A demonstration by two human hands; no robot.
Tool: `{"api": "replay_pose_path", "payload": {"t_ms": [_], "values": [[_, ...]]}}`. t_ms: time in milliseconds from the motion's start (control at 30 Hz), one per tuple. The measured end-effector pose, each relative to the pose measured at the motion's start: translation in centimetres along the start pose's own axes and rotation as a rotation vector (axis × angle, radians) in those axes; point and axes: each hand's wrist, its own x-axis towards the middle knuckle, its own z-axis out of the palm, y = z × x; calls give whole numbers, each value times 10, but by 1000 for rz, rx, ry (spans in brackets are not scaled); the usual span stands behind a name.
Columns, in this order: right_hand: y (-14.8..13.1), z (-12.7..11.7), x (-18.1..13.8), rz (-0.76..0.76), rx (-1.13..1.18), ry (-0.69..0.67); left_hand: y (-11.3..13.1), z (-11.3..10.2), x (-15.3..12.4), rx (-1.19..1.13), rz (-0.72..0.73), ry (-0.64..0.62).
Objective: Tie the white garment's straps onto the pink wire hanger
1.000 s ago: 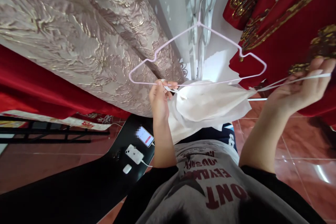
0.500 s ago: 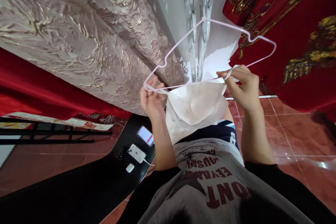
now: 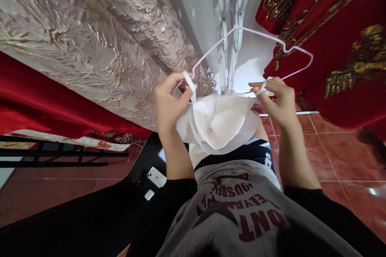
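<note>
A pale pink clothes hanger (image 3: pixel 259 33) is spread out in front of me, its top pointing away. Below its bottom bar hangs a cream garment (image 3: pixel 224 124) with thin straps, drooping over my lap. My left hand (image 3: pixel 170 102) is closed at the hanger's left end, with a white strap (image 3: pixel 189 82) pulled up between thumb and fingers. My right hand (image 3: pixel 279 98) pinches the other strap (image 3: pixel 263 86), which loops round its fingers at the bottom bar. The hanger's left corner is mostly hidden by my left hand.
Embossed pinkish-gold fabric (image 3: pixel 120 40) hangs at left, red gold-embroidered cloth (image 3: pixel 337 48) at right. A white metal rack (image 3: pixel 224 48) stands ahead. On a black bench (image 3: pixel 90 217) lie a white phone (image 3: pixel 157 176), another phone partly covered by my arm, and a white earbud case (image 3: pixel 149 194).
My left hand has gone from loose, spread fingers to a closed grip, lifting the left strap up at the hanger's end. The garment has bunched and shifted left; my right hand has barely moved.
</note>
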Motion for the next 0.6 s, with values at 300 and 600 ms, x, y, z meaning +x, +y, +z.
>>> {"api": "replay_pose_path", "payload": {"t_ms": [300, 600], "values": [[1, -2, -4, 3, -22, 40, -25, 7, -8, -138, -166, 117], [79, -10, -7, -23, 108, 711, -46, 37, -32, -657, -248, 422]]}}
